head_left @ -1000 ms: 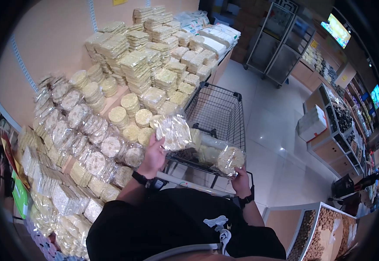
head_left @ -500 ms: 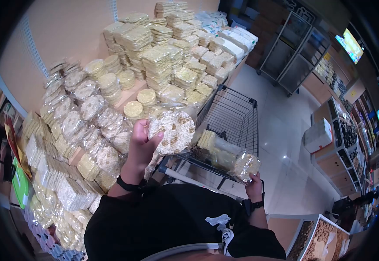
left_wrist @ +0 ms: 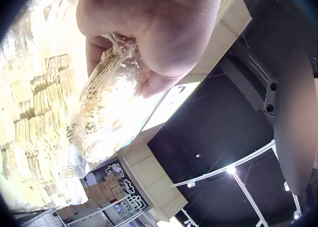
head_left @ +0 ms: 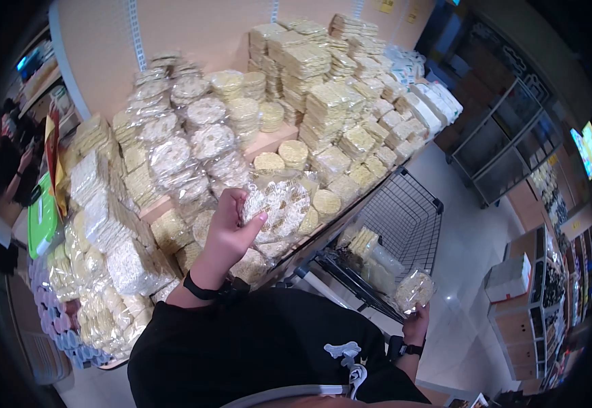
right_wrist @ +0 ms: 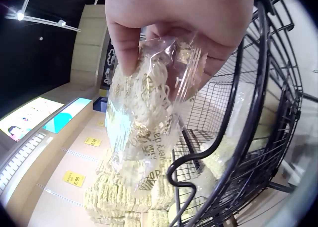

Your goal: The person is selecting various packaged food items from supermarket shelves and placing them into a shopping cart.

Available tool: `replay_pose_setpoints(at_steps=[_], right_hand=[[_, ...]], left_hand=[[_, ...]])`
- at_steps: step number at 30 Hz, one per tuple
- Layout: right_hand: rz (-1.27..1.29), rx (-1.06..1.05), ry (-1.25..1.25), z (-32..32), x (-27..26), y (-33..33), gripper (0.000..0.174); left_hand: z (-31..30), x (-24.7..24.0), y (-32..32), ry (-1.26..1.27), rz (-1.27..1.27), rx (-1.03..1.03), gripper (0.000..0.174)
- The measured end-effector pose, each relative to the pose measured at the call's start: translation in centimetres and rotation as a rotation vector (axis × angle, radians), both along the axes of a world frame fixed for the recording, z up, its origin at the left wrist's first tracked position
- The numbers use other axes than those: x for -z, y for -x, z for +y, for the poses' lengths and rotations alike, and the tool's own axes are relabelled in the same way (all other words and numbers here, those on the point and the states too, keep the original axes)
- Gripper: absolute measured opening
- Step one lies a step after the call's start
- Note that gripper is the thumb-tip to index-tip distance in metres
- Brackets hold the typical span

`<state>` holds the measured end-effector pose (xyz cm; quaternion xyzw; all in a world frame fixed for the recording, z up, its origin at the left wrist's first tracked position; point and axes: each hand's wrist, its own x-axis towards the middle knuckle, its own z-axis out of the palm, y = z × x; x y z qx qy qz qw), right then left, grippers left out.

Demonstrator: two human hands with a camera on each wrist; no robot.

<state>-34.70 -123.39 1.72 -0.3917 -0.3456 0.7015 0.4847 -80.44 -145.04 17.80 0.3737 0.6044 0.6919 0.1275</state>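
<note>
My left hand (head_left: pixel 224 234) grips a clear-wrapped round cake of dried noodles (head_left: pixel 279 209) by its near-left edge, thumb on the upper face. It is raised in front of the display of stacked noodle cakes (head_left: pixel 337 102). In the left wrist view, fingers and thumb pinch the crinkled plastic wrapper (left_wrist: pixel 107 105). My right hand (head_left: pixel 416 325) pinches another wrapped noodle cake (head_left: pixel 414 291) beside the near end of the shopping cart (head_left: pixel 415 217). The right wrist view has this cake (right_wrist: pixel 144 108) hanging below my fingers, printed wrapper facing the camera, next to the black cart wires.
Wrapped packs (head_left: pixel 371 255) lie in the cart. White bags (head_left: pixel 432 105) fill the display's far right end. A metal rack (head_left: pixel 500 143) stands beyond the cart. Green packaging (head_left: pixel 42 216) is at the left, with a person (head_left: pixel 10 160) behind it. Yellow price tags (right_wrist: pixel 74 178) hang on the wall.
The head view has swung left, so the display and cart sit farther right. My left hand has turned its noodle cake from a glaring side to the patterned face. Both hands keep their packs.
</note>
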Motion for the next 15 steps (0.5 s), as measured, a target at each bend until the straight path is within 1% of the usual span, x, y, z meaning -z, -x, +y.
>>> replay_pose_setpoints(at_steps=[1, 2, 4, 6, 7, 8, 10, 12, 15], right_hand=[[0.011, -0.038, -0.028, 0.2, -1.0, 1.7, 0.052], [0.024, -0.074, -0.055, 0.5, -1.7, 3.1, 0.052], [0.001, -0.092, -0.055, 1.3, -1.8, 5.5, 0.052], [0.076, -0.154, -0.028, 1.3, -2.5, 8.6, 0.052], [0.116, -0.23, -0.039, 1.2, -2.8, 9.8, 0.052], [0.118, -0.241, -0.041, 1.2, -2.8, 11.1, 0.052], [0.208, -0.318, -0.023, 1.3, -2.1, 13.4, 0.051], [0.216, -0.356, -0.025, 1.6, -1.5, 15.0, 0.05], [0.165, -0.417, 0.063, 1.7, -0.3, 16.2, 0.047]], left_hand=[[-0.6, -0.3, 0.2, 0.007, -0.057, 0.004, 0.036], [-1.3, -1.0, 0.3, 0.01, -0.055, -0.006, 0.036], [-2.5, -2.8, 0.1, -0.022, -0.19, 0.066, 0.035], [-3.4, -3.8, 0.0, -0.062, -0.23, 0.079, 0.035], [-4.0, -4.5, -0.2, -0.064, -0.285, 0.109, 0.035], [-4.4, -5.0, -0.2, -0.069, -0.338, 0.138, 0.035], [-5.1, -4.9, 0.2, -0.064, -0.33, 0.129, 0.035], [-5.6, -4.6, 0.8, -0.054, -0.321, 0.121, 0.034], [-6.2, -3.5, 2.0, -0.033, -0.274, 0.065, 0.033]])
